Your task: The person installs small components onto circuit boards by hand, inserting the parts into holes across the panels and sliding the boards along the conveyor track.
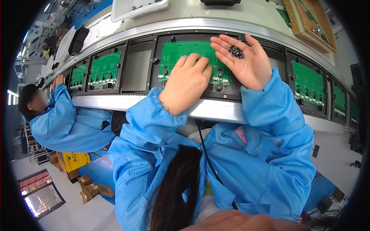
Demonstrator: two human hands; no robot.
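Under my hands lies a green circuit board (pixel 169 50) in a black carrier frame (pixel 158 40), with white connectors and black parts along its near edge. My left hand (pixel 189 82) is above the board's middle, back of the hand up and fingers curled down. Its fingertips are hidden, so whatever they pinch does not show. Palm up, my right hand (pixel 246 63) is over the board's right side with its fingers stretched out. A small heap of black electronic components (pixel 236 52) lies on that palm, near the base of the fingers.
More green boards in carriers line the rail, to the left (pixel 104 69) and right (pixel 308 82). Beyond the rail are a white tray (pixel 140 10) and a cardboard box (pixel 314 25). At the far left, a co-worker in a blue smock (pixel 73 127) works along the same line.
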